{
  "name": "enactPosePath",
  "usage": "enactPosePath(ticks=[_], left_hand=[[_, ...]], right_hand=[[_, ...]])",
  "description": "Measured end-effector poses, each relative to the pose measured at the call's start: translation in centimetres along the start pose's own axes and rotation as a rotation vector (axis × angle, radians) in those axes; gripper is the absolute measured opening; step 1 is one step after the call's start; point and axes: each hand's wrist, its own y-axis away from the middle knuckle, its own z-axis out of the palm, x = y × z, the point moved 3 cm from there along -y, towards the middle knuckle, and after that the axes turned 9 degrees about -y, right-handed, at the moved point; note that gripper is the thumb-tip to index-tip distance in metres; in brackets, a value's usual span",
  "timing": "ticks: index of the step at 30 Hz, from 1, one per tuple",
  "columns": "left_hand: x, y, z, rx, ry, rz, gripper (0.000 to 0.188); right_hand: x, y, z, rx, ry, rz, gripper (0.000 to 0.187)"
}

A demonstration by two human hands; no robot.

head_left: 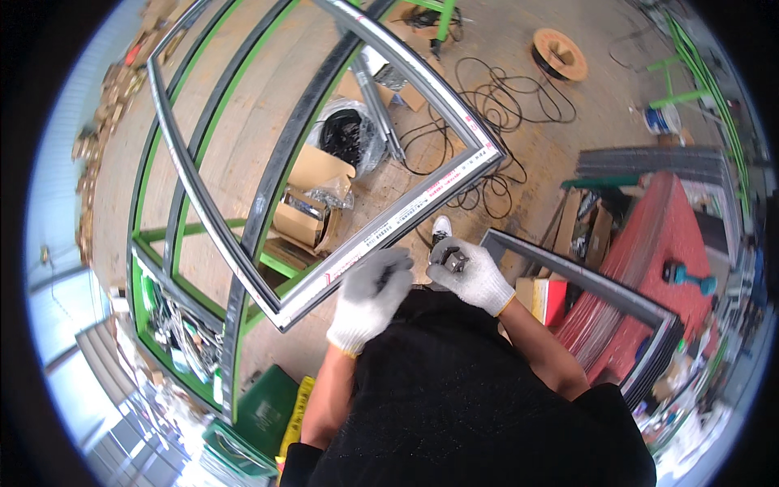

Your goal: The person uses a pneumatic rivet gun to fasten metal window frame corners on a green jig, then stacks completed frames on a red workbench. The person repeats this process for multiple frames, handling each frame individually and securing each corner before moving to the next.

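Observation:
My left hand (370, 299), in a white glove with grey-coated fingers, is beside the near edge of a window frame (389, 223). Its fingers are curled around a dark spot, and what they hold, if anything, is hard to make out. In front of my body, my right hand (480, 280), gloved the same way, grips a small dark metal piece (455, 261) between thumb and fingers. The white and grey frame lies across a green stand with black-padded bars (280, 138). Printed film strips run along its near side.
A second dark frame (584, 280) stands to my right, near a red wrapped stack (649, 252) with a teal power tool (688, 278) on it. Loose cable (507, 101) and a cable spool (560, 54) lie ahead. Open cardboard boxes (304, 215) sit below the frame.

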Motion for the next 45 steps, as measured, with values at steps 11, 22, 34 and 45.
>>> enactPosePath(ticks=[11,22,34,45], left_hand=[[-3.1,-5.0,-5.3,-0.14,-0.539,-0.071,0.054],[-3.1,-4.1,-5.2,-0.126,-0.377,0.392,0.051],[-2.9,-3.4,-5.0,-0.148,-0.561,0.538,0.026],[-2.5,-2.7,-4.9,-0.114,-0.8,0.662,0.029]], right_hand=[[-1.7,-3.1,8.9,0.459,-0.506,0.017,0.029],[-2.8,-3.1,9.7,0.572,-0.506,0.089,0.026],[-3.1,-3.2,10.1,0.589,-0.746,0.046,0.025],[-4.5,-2.3,9.8,0.553,-0.723,0.095,0.026]])
